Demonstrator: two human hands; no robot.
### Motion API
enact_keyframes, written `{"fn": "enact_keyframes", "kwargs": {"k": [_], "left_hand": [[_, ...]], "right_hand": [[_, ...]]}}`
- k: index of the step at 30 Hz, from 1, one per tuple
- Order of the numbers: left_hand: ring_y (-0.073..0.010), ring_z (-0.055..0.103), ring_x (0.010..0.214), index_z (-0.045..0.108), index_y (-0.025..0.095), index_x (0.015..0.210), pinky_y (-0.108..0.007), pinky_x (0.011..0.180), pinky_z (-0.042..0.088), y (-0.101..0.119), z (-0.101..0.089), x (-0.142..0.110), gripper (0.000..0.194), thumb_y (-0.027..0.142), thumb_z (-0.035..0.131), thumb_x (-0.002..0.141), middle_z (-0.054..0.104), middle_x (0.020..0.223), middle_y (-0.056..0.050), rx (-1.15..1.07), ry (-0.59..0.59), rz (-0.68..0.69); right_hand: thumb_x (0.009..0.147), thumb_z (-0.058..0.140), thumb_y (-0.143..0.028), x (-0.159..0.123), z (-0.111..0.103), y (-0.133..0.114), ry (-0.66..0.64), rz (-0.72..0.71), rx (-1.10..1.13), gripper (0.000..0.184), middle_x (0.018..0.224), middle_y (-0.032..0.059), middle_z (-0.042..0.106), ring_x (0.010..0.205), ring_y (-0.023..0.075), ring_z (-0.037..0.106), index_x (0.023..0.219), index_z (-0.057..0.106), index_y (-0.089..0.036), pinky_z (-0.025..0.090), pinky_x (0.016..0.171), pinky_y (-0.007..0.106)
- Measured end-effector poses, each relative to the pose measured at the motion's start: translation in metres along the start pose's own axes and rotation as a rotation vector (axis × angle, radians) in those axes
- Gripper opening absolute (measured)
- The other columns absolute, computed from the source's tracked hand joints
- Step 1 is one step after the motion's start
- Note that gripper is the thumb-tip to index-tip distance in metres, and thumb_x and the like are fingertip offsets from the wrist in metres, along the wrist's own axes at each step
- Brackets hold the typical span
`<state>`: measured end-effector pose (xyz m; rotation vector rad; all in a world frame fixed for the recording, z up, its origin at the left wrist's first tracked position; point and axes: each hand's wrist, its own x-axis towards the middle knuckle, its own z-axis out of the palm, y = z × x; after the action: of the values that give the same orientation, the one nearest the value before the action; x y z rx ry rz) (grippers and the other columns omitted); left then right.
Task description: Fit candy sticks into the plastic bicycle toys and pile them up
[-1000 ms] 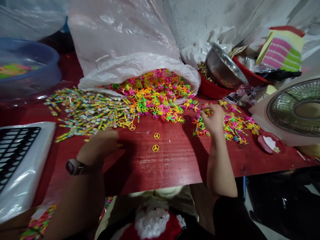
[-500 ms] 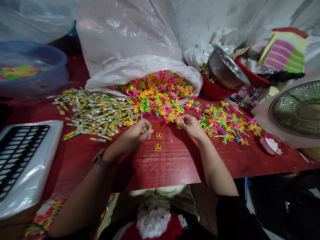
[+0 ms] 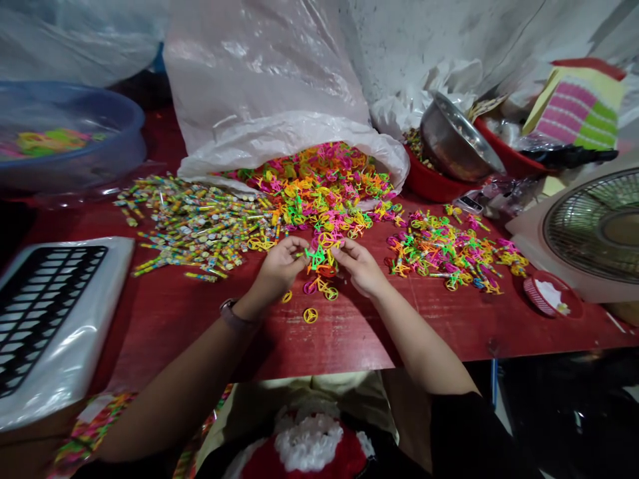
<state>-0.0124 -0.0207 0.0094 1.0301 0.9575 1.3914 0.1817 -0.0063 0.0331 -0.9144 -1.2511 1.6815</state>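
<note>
My left hand (image 3: 280, 265) and my right hand (image 3: 360, 265) meet over the red table (image 3: 349, 332), both pinching a small green plastic bicycle toy (image 3: 315, 257) between them. Just below lie a pink-and-yellow toy bicycle (image 3: 319, 287) and a loose yellow wheel (image 3: 310, 315). Behind my hands a heap of neon plastic bicycles (image 3: 319, 183) spills from a white plastic bag (image 3: 279, 133). A pile of small wrapped sticks (image 3: 200, 223) lies to the left of my left hand, and a second pile of bicycles (image 3: 444, 249) to the right.
A blue basin (image 3: 64, 140) stands at the back left. A black grid tray in plastic (image 3: 44, 313) sits at the left edge. A steel bowl (image 3: 456, 143) tilts in a red basin (image 3: 434, 186) at the back right. A fan (image 3: 594, 226) and a small red lid (image 3: 549, 296) are at right.
Both hands have come together at the table's middle. The right hand left the right-hand pile, the left hand left the stick pile, and they now pinch a green toy between them.
</note>
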Motion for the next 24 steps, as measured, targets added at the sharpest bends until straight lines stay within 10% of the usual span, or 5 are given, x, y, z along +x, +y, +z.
{"fn": "enact_keyframes", "kwargs": {"k": [8,13,24], "left_hand": [[-0.0159,0.064,0.069,0.064,0.015,0.086,-0.029,0.068,0.051,-0.007,0.008,-0.004,0.036,0.032,0.088,0.066,0.070,0.077,-0.004,-0.004,-0.251,-0.208],[-0.0082,0.043,0.047,0.060,0.016,0.073,-0.023,0.047,0.031,-0.009,0.007,-0.006,0.036,0.045,0.081,0.074,0.051,0.055,0.003,-0.051,-0.293,-0.323],[-0.0071,0.030,0.053,0.056,0.017,0.076,-0.024,0.052,0.024,-0.004,0.011,-0.012,0.056,0.069,0.076,0.076,0.039,0.059,0.007,0.043,-0.298,-0.185]], "right_hand": [[0.072,0.088,-0.051,0.002,0.004,0.002,0.046,0.016,0.087,0.042,0.075,-0.0046,0.059,0.059,0.0080,0.049,0.085,0.062,-0.020,0.041,0.050,0.021],[0.073,0.088,-0.045,0.001,0.000,-0.003,0.019,0.066,0.120,0.038,0.073,-0.0035,0.061,0.057,0.0082,0.049,0.085,0.064,-0.019,0.034,0.047,0.020],[0.068,0.092,-0.040,-0.003,-0.004,-0.008,-0.109,0.170,0.184,0.039,0.080,0.0002,0.070,0.064,0.0108,0.057,0.092,0.070,-0.018,0.044,0.057,0.022]]}}
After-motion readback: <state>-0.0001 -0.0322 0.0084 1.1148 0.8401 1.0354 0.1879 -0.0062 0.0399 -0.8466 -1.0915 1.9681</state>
